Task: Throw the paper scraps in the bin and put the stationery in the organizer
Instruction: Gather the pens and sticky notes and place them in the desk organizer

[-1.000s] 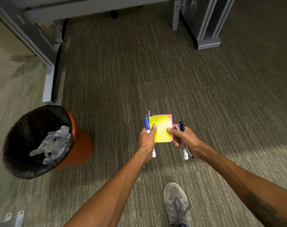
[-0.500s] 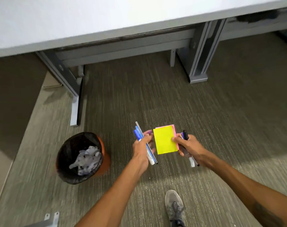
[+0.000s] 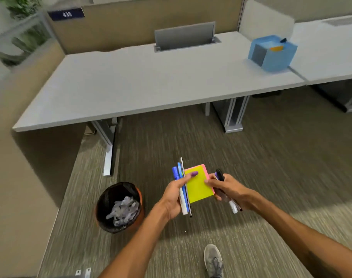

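Observation:
My left hand (image 3: 174,195) grips a bundle of pens (image 3: 182,189), blue and white ones with a thin dark one, and one finger lies on a yellow and pink sticky-note pad (image 3: 198,185). My right hand (image 3: 227,189) holds dark markers (image 3: 221,177) and pinches the pad's right edge. Both hands are above the carpet, in front of the desk. An orange bin (image 3: 119,207) with a black liner holds crumpled paper scraps (image 3: 123,209), down and left of my hands. A blue organizer (image 3: 271,53) stands at the desk's far right.
The grey desk (image 3: 151,83) spans the view ahead, with metal legs (image 3: 233,115) beneath and a raised cable flap (image 3: 185,36) at its back. A beige partition (image 3: 20,157) rises on the left. A second desk (image 3: 331,57) adjoins on the right. My shoe (image 3: 213,259) is on the carpet.
The view has tilted up from the floor, bringing the desktop and organizer into sight. The bin has dropped lower and looks smaller. Both hands keep the same hold on pens, markers and pad.

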A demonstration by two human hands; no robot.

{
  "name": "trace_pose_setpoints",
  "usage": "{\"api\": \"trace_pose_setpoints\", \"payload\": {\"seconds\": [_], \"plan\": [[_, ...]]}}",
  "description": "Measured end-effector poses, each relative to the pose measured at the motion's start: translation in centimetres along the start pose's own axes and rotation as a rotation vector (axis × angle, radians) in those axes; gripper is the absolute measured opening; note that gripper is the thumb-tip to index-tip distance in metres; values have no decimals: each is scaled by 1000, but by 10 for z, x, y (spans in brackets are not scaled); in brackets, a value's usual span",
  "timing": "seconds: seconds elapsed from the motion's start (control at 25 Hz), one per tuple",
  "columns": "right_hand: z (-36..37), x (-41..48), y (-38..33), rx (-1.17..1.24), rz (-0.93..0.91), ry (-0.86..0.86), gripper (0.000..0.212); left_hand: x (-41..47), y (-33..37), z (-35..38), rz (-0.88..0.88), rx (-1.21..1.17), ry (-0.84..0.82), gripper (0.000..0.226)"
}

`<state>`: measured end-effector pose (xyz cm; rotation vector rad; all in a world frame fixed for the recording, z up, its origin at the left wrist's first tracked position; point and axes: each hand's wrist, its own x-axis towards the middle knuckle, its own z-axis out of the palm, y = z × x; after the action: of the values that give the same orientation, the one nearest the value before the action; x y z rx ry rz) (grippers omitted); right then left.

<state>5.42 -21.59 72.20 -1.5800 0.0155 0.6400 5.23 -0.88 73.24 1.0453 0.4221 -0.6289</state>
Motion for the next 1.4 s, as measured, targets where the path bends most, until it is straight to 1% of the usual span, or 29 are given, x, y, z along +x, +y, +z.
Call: {"api": "trace_pose_setpoints", "payload": {"seconds": [0.04, 0.08, 0.12, 0.16, 0.2, 0.24, 0.36, 0.44, 0.52, 0.64, 0.76, 0.84, 0.92, 1.08, 1.2, 1.4], "plan": [[5, -10, -12, -7, -12, 38, 28, -11, 5, 6, 6, -11, 27, 26], [8, -18, -24, -11, -30, 111, 30, -19, 8, 11, 11, -22, 53, 23], [8, -23, -35, 3, -52, 222, 31, -26, 12, 15, 16, -34, 73, 20], [6, -27, -47, 49, -67, 337, 29, -32, 16, 20, 18, -40, 88, 19], [3, -30, -60, 127, -69, 416, 24, -37, 19, 26, 14, -41, 97, 19], [-1, -34, -74, 221, -59, 444, 22, -42, 23, 32, 7, -30, 94, 19], [-9, -39, -107, 443, 16, 350, 24, -49, 32, 59, -23, 11, 44, 25], [-14, -40, -121, 498, 69, 318, 29, -51, 38, 82, -56, -7, -7, 28], [-20, -37, -128, 477, 76, 345, 29, -49, 43, 104, -78, -68, -47, 29], [-36, -28, -138, 417, -3, 405, 21, -37, 53, 135, -71, -153, -58, 29], [-58, -19, -156, 258, -64, 456, 19, -16, 70, 169, -75, -213, -64, 31], [-81, -11, -175, 153, -54, 488, 19, -1, 84, 195, -78, -241, -53, 33], [-106, -4, -197, 98, -44, 486, 18, 14, 99, 223, -73, -284, -38, 34], [-152, 4, -244, 78, -66, 487, 19, 46, 132, 279, -32, -335, -41, 36], [-186, 7, -271, 131, -69, 482, 22, 64, 154, 313, 1, -317, -58, 36], [-223, 22, -302, 204, -104, 556, 19, 91, 181, 347, 33, -283, -79, 39]]}}
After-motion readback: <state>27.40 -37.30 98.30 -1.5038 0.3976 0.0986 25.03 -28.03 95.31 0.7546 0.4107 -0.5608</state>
